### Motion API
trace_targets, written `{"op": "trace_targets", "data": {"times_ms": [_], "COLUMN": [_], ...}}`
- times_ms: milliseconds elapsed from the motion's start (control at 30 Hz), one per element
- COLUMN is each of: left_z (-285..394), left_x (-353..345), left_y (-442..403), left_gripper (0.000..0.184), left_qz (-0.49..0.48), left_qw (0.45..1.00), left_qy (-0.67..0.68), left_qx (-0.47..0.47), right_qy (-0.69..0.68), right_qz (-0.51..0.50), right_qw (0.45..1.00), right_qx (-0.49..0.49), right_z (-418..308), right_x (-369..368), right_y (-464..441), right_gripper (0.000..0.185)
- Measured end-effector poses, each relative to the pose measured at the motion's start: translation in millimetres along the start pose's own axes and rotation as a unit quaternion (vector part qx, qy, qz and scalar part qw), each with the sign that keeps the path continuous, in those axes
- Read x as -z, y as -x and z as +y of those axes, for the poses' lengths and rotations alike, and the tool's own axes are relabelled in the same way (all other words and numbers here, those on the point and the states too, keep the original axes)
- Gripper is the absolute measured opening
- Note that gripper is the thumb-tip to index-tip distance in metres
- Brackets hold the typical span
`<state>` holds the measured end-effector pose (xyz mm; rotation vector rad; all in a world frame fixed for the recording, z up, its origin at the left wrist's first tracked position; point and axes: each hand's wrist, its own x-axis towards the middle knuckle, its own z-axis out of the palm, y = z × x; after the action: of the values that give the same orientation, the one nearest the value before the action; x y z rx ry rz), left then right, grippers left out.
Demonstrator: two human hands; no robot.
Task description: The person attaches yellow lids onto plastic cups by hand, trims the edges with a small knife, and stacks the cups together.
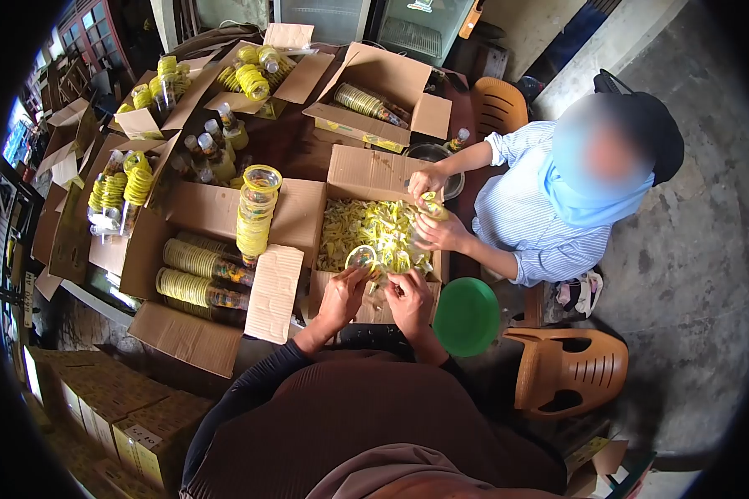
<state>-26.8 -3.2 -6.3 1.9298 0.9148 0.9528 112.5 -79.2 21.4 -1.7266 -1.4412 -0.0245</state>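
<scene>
Yellow-rimmed plastic cup (360,257): from far off, I see it over the big cardboard box (373,172), its round mouth looking up at my camera, its long way pointing mostly toward me. The left hand (341,298) pinches its near side. The right hand (410,303) bunches its fingers close by; I can't tell on what. Yellow scraps (389,226) lie below.

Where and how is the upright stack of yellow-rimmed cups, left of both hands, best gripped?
Probably around the middle of the cup stack, coming from its right, where the left hand is nearer. Tall and narrow, it offers ridged sides, while its open top faces up.
</scene>
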Motion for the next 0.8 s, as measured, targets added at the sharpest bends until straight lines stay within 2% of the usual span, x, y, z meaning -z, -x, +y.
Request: {"op": "trace_targets", "data": {"times_ms": [33,100,200,300,400,800], "left_z": [4,10,5,6,7,9], "left_x": [3,9,7,6,7,3], "left_y": [-1,-1,0,0,-1,0], "left_gripper": [0.013,0.016,0.019,0.019,0.018,0.013], "left_qz": [-0.001,0.027,0.005,0.022,0.007,-0.020], "left_qw": [1.000,0.972,0.977,0.978,0.986,0.988], "left_qy": [-0.001,-0.210,-0.199,-0.187,-0.149,-0.129], "left_qx": [-0.001,-0.102,-0.072,-0.091,-0.069,-0.085], "right_qy": [0.000,0.020,0.030,0.051,0.050,0.060], "right_qz": [0.002,0.006,0.020,0.020,0.015,0.000], "right_qw": [1.000,1.000,0.998,0.996,0.995,0.995], "right_qx": [-0.001,0.006,0.044,0.075,0.083,0.077], "right_z": [-1,-4,-6,-12,-15,-17], "right_x": [1,4,4,4,4,8], "right_y": [0,1,4,9,14,16], "right_gripper": [0.021,0.021,0.020,0.019,0.019,0.021]}}
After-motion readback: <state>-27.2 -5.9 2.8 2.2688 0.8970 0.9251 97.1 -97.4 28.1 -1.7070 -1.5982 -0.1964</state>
